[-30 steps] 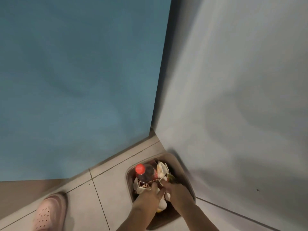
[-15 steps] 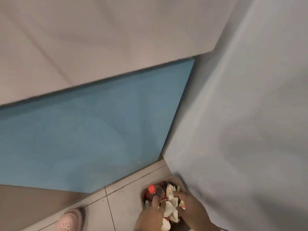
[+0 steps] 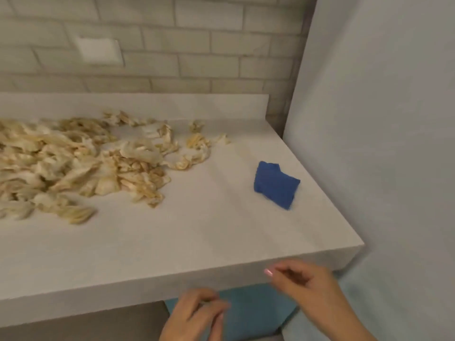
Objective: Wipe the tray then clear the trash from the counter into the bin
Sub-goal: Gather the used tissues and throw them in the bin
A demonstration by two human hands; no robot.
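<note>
A large heap of crumpled, yellow-stained white tissues [image 3: 81, 163] covers the left and middle of the pale counter [image 3: 197, 232]. A folded blue cloth [image 3: 275, 184] lies on the counter to the right of the heap. My left hand [image 3: 197, 313] hangs below the counter's front edge, fingers loosely curled, holding nothing. My right hand [image 3: 307, 284] is at the front edge near the counter's right corner, fingers apart and empty. Neither the bin nor a tray is in view.
A grey-white wall [image 3: 381, 143] closes off the counter on the right. Pale brick tiles with a white plate [image 3: 98, 49] form the back wall behind a low upstand. A blue cabinet front [image 3: 248, 313] lies under the counter.
My view has swung up from the floor bin to the counter top. Both hands have left the trash in the bin and risen empty to the counter's front edge.
</note>
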